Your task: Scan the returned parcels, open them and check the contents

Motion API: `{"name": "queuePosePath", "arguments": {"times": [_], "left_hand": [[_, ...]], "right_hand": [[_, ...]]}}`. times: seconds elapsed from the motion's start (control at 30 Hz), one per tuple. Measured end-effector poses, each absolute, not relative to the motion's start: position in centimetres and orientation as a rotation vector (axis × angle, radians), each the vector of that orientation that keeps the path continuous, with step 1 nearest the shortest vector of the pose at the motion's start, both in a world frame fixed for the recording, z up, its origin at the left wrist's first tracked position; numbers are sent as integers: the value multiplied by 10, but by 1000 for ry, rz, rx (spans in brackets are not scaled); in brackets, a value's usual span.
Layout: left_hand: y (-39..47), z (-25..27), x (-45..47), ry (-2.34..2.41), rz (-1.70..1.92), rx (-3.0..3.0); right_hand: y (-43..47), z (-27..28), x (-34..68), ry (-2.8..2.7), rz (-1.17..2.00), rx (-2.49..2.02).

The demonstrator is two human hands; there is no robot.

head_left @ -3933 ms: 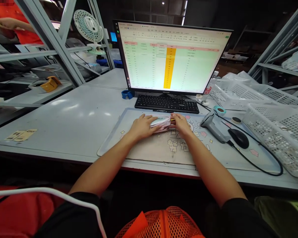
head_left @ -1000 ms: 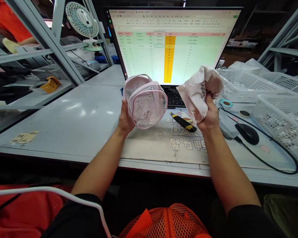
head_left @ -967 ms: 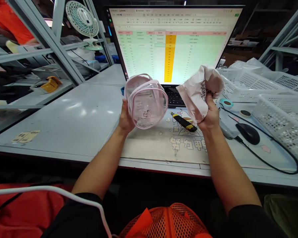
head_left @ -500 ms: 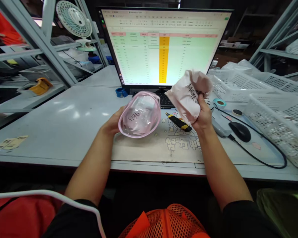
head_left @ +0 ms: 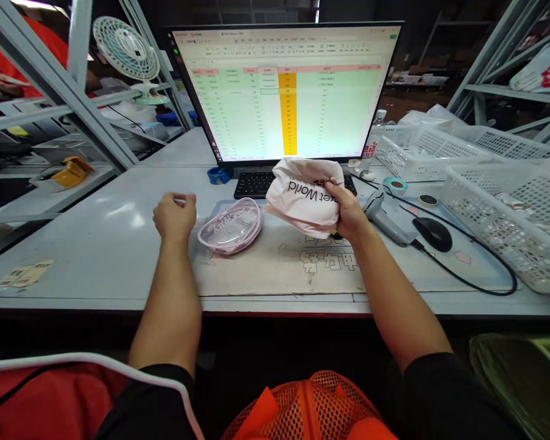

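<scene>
My right hand grips the edge of a pale pink, crinkled pouch with black lettering, upside down, that partly reads "World". The pouch is held in front of the keyboard, covering its middle. A clear plastic case with a pink rim and handwritten marks lies on the desk mat. Left of that case, apart from it, my left hand hovers over the desk with its fingers curled in and nothing visible in them. A yellow-and-black utility knife is almost wholly hidden behind the pouch.
On the right lie a grey barcode scanner with its cable, a black mouse and white perforated baskets. Tape rolls sit behind the mouse. A monitor stands at the back. Metal shelving with a fan rises at left.
My left hand has let go of the clear case, which now lies on the mat, and moved left. My right hand has brought the pink pouch left and lower, covering the knife.
</scene>
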State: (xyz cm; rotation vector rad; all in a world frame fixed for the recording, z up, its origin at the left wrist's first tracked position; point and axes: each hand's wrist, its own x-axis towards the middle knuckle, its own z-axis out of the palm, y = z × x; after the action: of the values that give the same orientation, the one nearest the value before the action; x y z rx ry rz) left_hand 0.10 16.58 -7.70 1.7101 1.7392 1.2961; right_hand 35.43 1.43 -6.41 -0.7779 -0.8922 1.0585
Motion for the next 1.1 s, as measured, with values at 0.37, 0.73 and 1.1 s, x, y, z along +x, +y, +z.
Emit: {"name": "queuePosePath", "arguments": {"times": [0.37, 0.73, 1.1], "left_hand": [[75, -41, 156, 423, 1071, 1584], [106, -73, 140, 837, 1761, 1534], [95, -65, 128, 613, 1399, 1781]], "right_hand": [[21, -65, 331, -799, 896, -702], [8, -62, 359, -1075, 1023, -883], [1, -57, 370, -1193, 1073, -971]]}}
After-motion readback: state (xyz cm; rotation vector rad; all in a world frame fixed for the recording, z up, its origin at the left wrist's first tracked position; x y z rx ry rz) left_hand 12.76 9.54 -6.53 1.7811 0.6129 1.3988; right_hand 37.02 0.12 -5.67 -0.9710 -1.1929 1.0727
